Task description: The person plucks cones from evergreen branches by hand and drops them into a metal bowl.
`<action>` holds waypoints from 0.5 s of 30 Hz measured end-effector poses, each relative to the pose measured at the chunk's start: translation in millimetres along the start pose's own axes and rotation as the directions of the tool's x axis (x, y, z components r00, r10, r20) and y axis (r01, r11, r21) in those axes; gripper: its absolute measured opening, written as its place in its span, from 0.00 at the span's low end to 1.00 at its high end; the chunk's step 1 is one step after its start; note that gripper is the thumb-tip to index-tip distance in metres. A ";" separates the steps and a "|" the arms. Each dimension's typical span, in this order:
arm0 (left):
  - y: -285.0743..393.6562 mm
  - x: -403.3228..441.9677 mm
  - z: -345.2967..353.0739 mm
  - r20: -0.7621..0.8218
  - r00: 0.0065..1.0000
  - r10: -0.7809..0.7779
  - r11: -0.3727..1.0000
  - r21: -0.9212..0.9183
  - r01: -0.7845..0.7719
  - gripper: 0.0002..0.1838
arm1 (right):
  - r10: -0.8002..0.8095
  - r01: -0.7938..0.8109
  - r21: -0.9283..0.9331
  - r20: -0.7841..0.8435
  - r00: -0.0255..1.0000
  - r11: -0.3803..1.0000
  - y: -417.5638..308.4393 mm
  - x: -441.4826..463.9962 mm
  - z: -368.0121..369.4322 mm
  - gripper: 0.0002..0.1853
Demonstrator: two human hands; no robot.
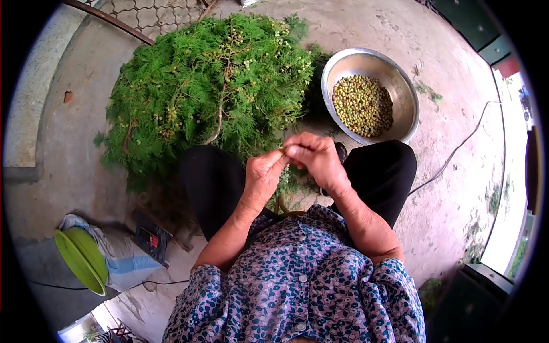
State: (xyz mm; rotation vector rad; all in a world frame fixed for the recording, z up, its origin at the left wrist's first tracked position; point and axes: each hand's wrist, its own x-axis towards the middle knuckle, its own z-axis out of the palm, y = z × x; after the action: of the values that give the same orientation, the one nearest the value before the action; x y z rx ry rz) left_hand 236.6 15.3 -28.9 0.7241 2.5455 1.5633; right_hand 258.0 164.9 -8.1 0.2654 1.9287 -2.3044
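My left hand (265, 175) and my right hand (318, 159) meet fingertip to fingertip above the gap between my knees. Both are closed in a pinch; whatever they hold is too small or hidden to name. Just beyond them lies a large heap of green branches (200, 86) with feathery leaves and small round cones or fruits. To the right of the heap, a wide metal bowl (405, 94) holds a layer of small yellow-green and brown round pieces (361, 106).
A green basin (80, 260) leans by a white and blue sack (127, 257) at lower left. Metal mesh (151, 14) lies beyond the heap. A thin cable (454, 150) crosses the concrete floor at right. Dark green boxes stand at the right edges.
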 end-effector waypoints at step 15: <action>7.4 5.3 -17.9 -0.004 0.927 -0.376 0.717 -0.635 0.288 0.13 | 0.154 -0.051 0.384 -0.243 0.958 0.922 70.1 25.6 -72.7 0.24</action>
State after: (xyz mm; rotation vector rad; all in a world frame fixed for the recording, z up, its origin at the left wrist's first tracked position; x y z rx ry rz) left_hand 229.2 5.6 -13.0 0.0689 1.8479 2.1686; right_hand 251.4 224.4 -93.4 0.7369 1.5040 -2.6639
